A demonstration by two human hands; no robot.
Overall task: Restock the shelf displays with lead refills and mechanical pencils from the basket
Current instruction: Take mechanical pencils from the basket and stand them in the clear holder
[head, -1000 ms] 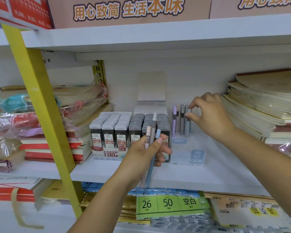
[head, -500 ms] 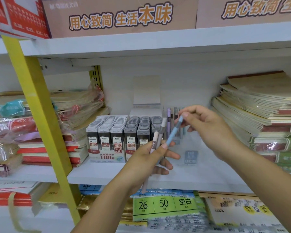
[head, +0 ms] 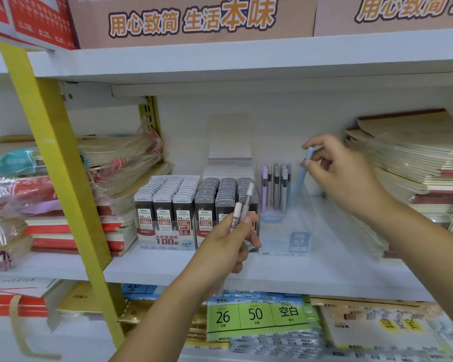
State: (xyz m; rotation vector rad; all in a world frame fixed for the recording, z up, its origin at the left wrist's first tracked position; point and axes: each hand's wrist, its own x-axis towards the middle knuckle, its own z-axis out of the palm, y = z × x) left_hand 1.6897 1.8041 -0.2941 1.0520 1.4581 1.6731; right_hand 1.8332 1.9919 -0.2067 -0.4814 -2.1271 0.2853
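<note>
My right hand point(head: 343, 176) pinches the top of a light blue mechanical pencil point(head: 300, 180), whose tip dips into the clear plastic pencil display point(head: 293, 231) to the right of several upright pencils point(head: 276, 188) at its back. My left hand point(head: 226, 248) grips two mechanical pencils point(head: 242, 206), one pink and one grey, in front of the lead refill display point(head: 183, 207), a box filled with rows of grey refill cases. No basket is in view.
Stacks of notebooks point(head: 413, 163) press in on the right of the white shelf board point(head: 168, 270). Wrapped notebook stacks point(head: 63, 194) lie on the left behind a yellow slanted post point(head: 63, 163). Paper packs with green labels point(head: 256, 316) fill the shelf below.
My right hand took the blue pencil from the bunch in my left hand and carried it right and back to the clear display. My left hand now holds two pencils.
</note>
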